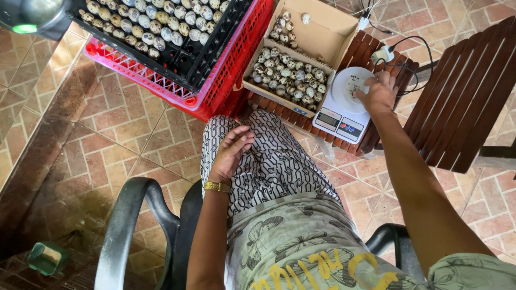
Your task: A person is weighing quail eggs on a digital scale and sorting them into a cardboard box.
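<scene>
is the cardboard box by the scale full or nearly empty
Partly full. The cardboard box is open, with speckled eggs heaped at its near end; the far end shows mostly bare bottom.

The scale (pixel 344 110) is smooth white plastic with a faint sheen, and it sits on a slatted stool (pixel 376 137) of dark, matt stained wood. The box (pixel 317 40) beside it is plain brown cardboard, dull and slightly rough. The eggs (pixel 287 80) have matt, speckled shells. The crate (pixel 226 80) is glossy red plastic under a black plastic tray (pixel 183 56). The chair arm (pixel 126 231) is shiny dark plastic. The floor (pixel 129 139) is worn reddish tile. A bright metal watch (pixel 217 187) circles the wrist above patterned cloth trousers (pixel 279 161).
</scene>
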